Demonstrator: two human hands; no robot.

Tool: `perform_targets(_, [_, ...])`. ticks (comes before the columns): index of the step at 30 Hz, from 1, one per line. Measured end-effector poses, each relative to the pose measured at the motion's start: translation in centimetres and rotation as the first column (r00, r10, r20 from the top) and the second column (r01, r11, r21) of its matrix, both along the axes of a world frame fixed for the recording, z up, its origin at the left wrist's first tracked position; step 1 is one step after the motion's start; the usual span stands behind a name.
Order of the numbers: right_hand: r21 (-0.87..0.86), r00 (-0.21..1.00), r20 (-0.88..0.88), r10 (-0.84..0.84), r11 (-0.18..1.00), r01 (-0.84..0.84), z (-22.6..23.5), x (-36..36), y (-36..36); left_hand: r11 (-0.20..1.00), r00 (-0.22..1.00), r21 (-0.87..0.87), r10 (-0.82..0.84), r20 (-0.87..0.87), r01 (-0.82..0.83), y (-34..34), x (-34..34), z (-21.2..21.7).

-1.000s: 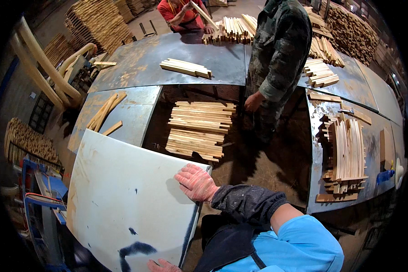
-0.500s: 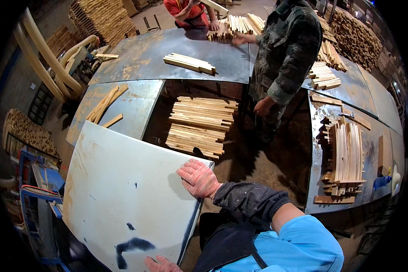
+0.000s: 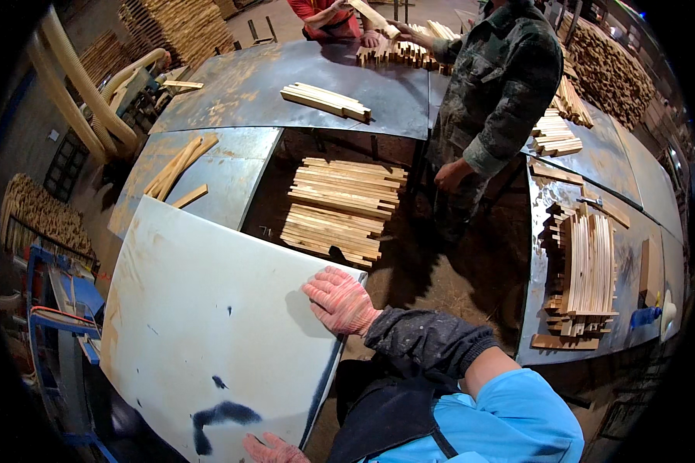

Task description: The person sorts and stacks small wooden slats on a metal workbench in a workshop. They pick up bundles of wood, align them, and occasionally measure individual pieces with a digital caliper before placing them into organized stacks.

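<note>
My right hand [image 3: 340, 301], in a pink-and-white knit glove, lies flat near the right corner of a pale, stained tabletop [image 3: 185, 309]. Its fingers are stretched out with nothing under them but the surface. A dark sleeve [image 3: 428, 343] covers that forearm. Low in the view, my left hand [image 3: 274, 449], gloved alike, rests at the tabletop's near edge; only its fingers and part of its back show, and they lie spread. Dark blue smears [image 3: 228, 414] mark the tabletop beside it.
Stacked wood strips [image 3: 340, 208] lie beyond my tabletop. A person in a camouflage jacket [image 3: 502, 92] stands ahead; another in red [image 3: 328, 19] holds a wood piece [image 3: 374, 17] across a metal table [image 3: 247, 85]. More strips [image 3: 589, 262] lie right. A blue metal frame [image 3: 42, 332] stands left.
The person in camouflage has raised an arm toward the wood piece held by the person in red. The view has shifted slightly; both my hands stay in place on the tabletop.
</note>
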State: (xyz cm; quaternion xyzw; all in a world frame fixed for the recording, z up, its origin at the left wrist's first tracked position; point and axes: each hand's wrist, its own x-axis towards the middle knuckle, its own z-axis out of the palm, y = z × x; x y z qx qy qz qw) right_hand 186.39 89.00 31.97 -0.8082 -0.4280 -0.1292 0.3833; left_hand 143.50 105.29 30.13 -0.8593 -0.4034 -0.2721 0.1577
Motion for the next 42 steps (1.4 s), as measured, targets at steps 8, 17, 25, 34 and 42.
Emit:
perform_targets(8, [0.031, 1.0, 0.005, 0.0, 1.0, 0.0, 0.1, 0.0, -0.1, 1.0, 1.0, 0.019, -0.008, 0.003, 0.008, 0.2, 0.1, 0.0])
perform_targets(17, [0.029, 1.0, 0.004, 0.011, 1.0, -0.011, 0.3, 0.1, -0.1, 0.998, 1.0, 0.061, -0.007, 0.02, 0.006, 0.3, 0.2, -0.3])
perform_targets(25, [0.019, 1.0, 0.018, 0.003, 1.0, -0.003, 0.7, 0.0, -0.1, 0.993, 0.999, 0.116, 0.003, 0.05, -0.009, 0.6, 0.3, -0.6])
perform_targets(34, [0.013, 1.0, 0.0, 0.007, 1.0, -0.007, 0.6, -0.1, 0.1, 1.0, 1.0, -0.012, 0.003, 0.005, -0.003, -0.4, 0.2, 0.9])
perform_targets(42, [0.009, 1.0, 0.024, -0.001, 1.0, 0.001, 0.2, 0.1, 0.2, 0.991, 1.0, -0.133, 0.0, 0.02, 0.002, -0.8, 1.6, 2.6])
